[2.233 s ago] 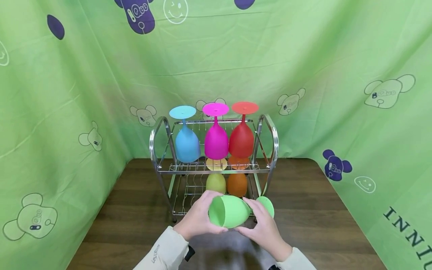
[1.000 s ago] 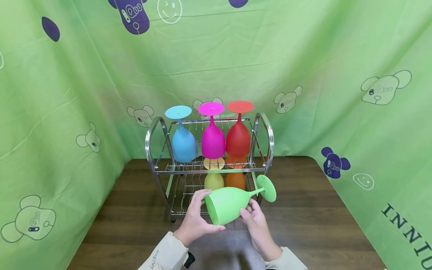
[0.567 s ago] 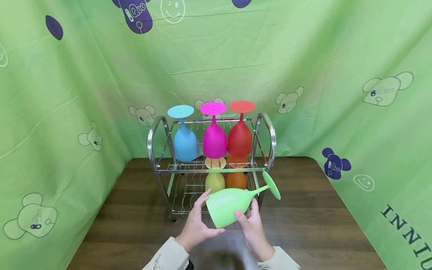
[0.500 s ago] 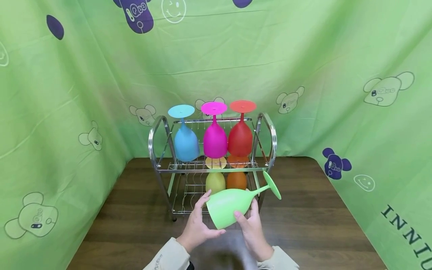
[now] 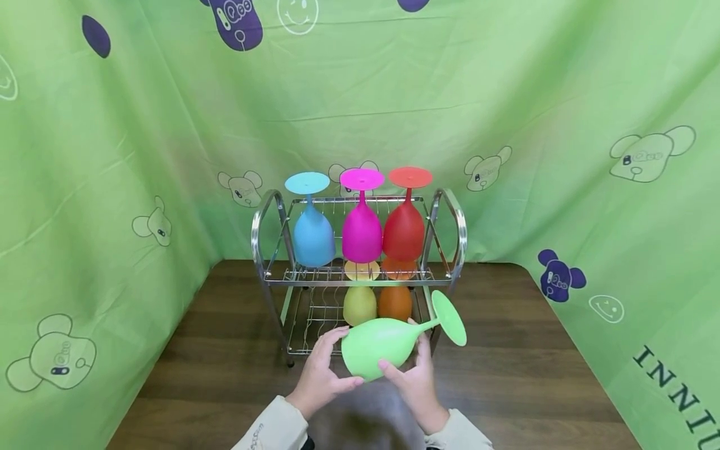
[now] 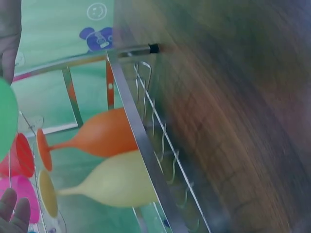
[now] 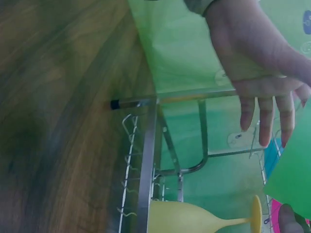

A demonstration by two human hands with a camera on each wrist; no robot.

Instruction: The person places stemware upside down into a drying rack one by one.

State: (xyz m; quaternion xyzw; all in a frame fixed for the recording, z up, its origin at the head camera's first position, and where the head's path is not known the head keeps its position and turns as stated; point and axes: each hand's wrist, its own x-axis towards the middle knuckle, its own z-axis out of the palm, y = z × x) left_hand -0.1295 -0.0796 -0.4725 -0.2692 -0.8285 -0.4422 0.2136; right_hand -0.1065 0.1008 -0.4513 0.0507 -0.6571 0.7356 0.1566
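Observation:
Between both hands, in front of the rack, a light green plastic goblet [image 5: 378, 347] is held on its side. Its mouth faces left; the stem and round foot point up to the right. My left hand [image 5: 322, 375] holds it at the mouth end, fingertips at the upper rim and thumb below. My right hand [image 5: 415, 382] grips the bowl near the stem, thumb on the near side, other fingers partly hidden behind. In the left wrist view, only an edge of the green goblet [image 6: 6, 116] shows. The right wrist view catches my left hand [image 7: 262, 68] beside the green bowl.
A two-tier chrome rack [image 5: 360, 283] stands on the wooden table [image 5: 506, 350]. Upside down on its upper tier are blue [image 5: 314, 236], magenta [image 5: 362, 232] and red [image 5: 404, 231] goblets. Below sit yellow [image 5: 360, 306] and orange [image 5: 395, 304] ones. Green cloth [image 5: 360, 94] surrounds the table.
The goblet's foot has swung up to the right from its lower pose, then dipped slightly. My right hand has shifted from near the stem onto the bowl; the left stays at the mouth.

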